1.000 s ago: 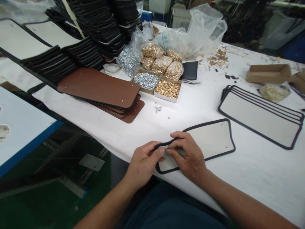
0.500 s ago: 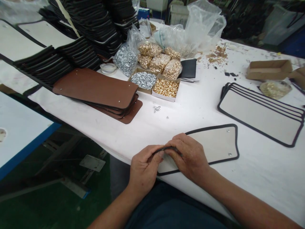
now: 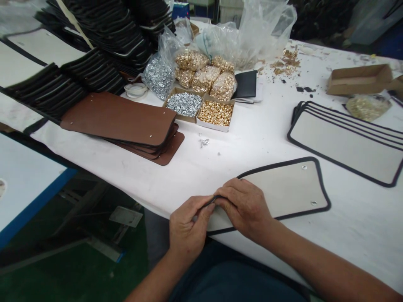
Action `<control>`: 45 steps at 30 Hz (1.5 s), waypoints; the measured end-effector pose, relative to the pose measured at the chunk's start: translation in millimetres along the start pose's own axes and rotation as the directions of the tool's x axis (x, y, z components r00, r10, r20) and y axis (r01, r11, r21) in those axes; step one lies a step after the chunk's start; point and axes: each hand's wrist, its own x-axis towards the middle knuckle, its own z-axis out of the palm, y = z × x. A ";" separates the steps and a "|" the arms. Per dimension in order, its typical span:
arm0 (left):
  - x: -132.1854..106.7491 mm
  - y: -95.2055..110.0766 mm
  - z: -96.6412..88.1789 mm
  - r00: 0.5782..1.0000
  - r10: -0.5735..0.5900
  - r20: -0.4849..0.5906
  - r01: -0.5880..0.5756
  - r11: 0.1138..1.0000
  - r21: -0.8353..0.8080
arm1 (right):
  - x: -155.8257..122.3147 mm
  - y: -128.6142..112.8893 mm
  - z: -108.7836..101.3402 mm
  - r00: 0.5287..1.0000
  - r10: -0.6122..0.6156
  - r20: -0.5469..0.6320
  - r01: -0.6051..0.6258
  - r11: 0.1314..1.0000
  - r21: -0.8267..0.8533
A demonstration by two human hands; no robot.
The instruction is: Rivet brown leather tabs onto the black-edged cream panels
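A pale grey panel (image 3: 289, 188) with black edging and rounded corners lies at the table's front edge, its left end bent up. Two small metal eyelets or studs show near its right end. My left hand (image 3: 189, 226) pinches the raised left edge between thumb and fingers. Close beside it, my right hand (image 3: 245, 205) grips the same edge, thumb below and fingers on top. The fingertips nearly meet, and whatever may be between them is hidden. Beyond the hands lies a small cluster of silver rivets (image 3: 204, 142).
Brown panels (image 3: 119, 119) are stacked at left, before tall black stacks (image 3: 107, 33). Small boxes hold silver washers (image 3: 184, 104) and gold-coloured pieces (image 3: 215, 112), with filled plastic bags (image 3: 206, 79) behind. More edged grey panels (image 3: 349, 142) overlap at right, near a cardboard box (image 3: 359, 79).
The view has shifted slightly. The panel's right end has swung a little to the right and nearer, while both hands keep pinching its left edge, fingertips slightly closer together.
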 end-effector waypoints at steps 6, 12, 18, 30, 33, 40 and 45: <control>1.1 2.3 0.8 0.998 -0.058 0.021 0.058 0.998 -0.005 | 1.0 7.0 -7.0 0.999 -0.006 0.047 0.004 0.999 0.040; 5.2 2.7 2.1 0.985 -0.158 0.068 0.163 0.984 -0.067 | 8.4 7.8 -19.4 0.990 -0.113 0.085 0.127 0.976 -0.180; 0.2 -6.3 3.4 0.998 -0.046 0.047 0.048 0.998 -0.045 | 23.2 7.8 -34.6 0.950 -0.164 0.266 0.238 0.931 -0.276; -5.3 -12.9 3.2 0.985 0.171 0.018 -0.171 0.985 0.031 | -17.6 2.7 7.3 0.997 -0.002 -0.071 0.001 1.000 -0.021; -6.2 -16.1 2.5 0.986 0.164 0.037 -0.165 0.986 0.025 | -4.3 11.1 -10.1 0.968 -0.180 0.176 0.217 0.950 -0.225; -6.2 -14.4 3.2 0.995 0.104 0.013 -0.104 0.995 0.008 | -5.9 6.2 3.6 0.996 -0.065 -0.054 0.060 0.995 -0.085; -2.4 -3.8 -0.2 0.992 -0.051 0.115 0.059 0.996 -0.068 | -20.7 5.8 10.5 0.977 -0.150 -0.150 0.130 0.982 -0.134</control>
